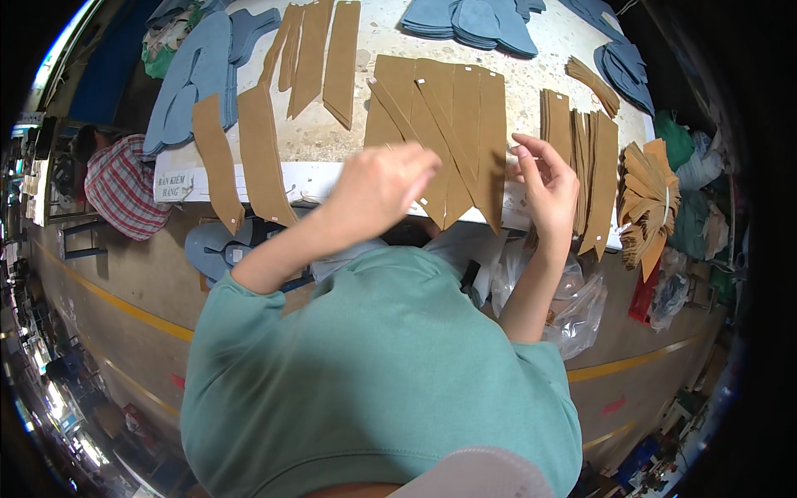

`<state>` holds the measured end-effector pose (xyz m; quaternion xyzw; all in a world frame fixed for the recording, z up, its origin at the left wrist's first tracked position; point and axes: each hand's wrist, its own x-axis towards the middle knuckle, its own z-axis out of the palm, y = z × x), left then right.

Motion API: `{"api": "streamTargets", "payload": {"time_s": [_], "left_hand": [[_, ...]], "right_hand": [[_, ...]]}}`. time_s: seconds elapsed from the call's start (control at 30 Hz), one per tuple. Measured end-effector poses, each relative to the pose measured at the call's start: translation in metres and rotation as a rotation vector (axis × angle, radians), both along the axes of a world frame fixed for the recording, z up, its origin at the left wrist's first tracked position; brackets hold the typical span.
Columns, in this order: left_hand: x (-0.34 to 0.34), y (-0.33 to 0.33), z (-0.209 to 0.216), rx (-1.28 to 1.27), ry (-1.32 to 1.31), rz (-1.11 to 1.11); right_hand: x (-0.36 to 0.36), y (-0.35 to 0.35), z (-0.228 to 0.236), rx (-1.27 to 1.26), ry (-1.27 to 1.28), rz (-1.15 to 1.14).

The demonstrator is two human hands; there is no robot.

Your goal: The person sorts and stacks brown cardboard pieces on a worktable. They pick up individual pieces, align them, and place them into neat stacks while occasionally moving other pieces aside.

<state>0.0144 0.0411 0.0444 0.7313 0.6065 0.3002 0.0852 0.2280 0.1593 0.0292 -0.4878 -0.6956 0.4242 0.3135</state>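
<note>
My left hand (pixel 378 187) hovers over the near left side of a fan of brown strips (pixel 465 108) with pointed ends. Motion blurs it, but its fingers are curled together, and whatever they may hold is too small or hidden to make out. Two strips lie slantwise on top of the others, and small white stickers show on several of them. My right hand (pixel 548 187) is raised just right of the fan, fingers bent and apart. A pale spot shows at a fingertip, either a nail or a sticker. Closest to this hand on its right are stacked brown strips (pixel 594 174).
Loose brown strips (pixel 264 158) overhang the white table's (pixel 311 178) front edge at left. Blue cut pieces (pixel 473 29) are piled along the back and left. A tied brown bundle (pixel 652 199) sits at the right edge. A person in a checked shirt (pixel 129 187) is at far left.
</note>
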Motion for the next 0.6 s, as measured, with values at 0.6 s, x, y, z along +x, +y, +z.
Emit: {"api": "streamTargets", "payload": {"time_s": [0.6], "left_hand": [[-0.084,0.075,-0.031,-0.300,0.041,0.280]], "right_hand": [[-0.132,0.045,-0.035,0.438,-0.327,0.168]]}}
